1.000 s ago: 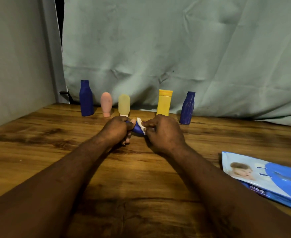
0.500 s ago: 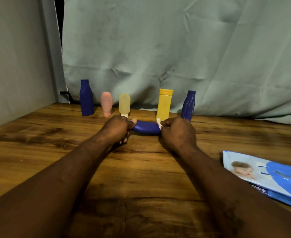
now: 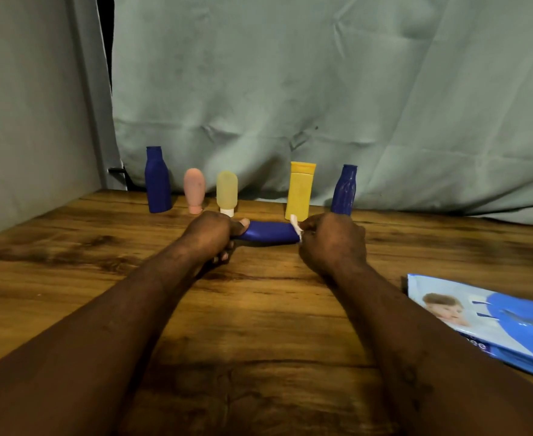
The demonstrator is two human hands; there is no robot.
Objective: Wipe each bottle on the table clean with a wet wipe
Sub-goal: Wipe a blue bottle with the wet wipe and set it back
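The horizontal blue bottle point(image 3: 270, 235) lies on its side between both hands, over the far middle of the counter point(image 3: 259, 309). Whether it touches the counter surface cannot be told.

Left hand point(image 3: 210, 236): grip curled round the left end of the horizontal blue bottle, thumb laid along its top.

Right hand point(image 3: 332, 242): grip pinching a white wet wipe point(image 3: 295, 225) against the right end of the horizontal blue bottle. Only a small fold of the wipe shows above the fingers.

Behind the horizontal blue bottle, five containers stand upright in a row before a grey-green curtain point(image 3: 321, 89):
- tall blue bottle point(image 3: 157, 180), far to its left;
- pink bottle point(image 3: 194, 190), behind the left hand;
- pale yellow bottle point(image 3: 227, 191), cap down, just behind its left end;
- yellow tube point(image 3: 301, 190), just behind its right end;
- ribbed blue bottle point(image 3: 344, 191), behind the right hand.

A wipes pack point(image 3: 491, 319) lies flat, well to the right of the horizontal blue bottle and nearer the onlooker.
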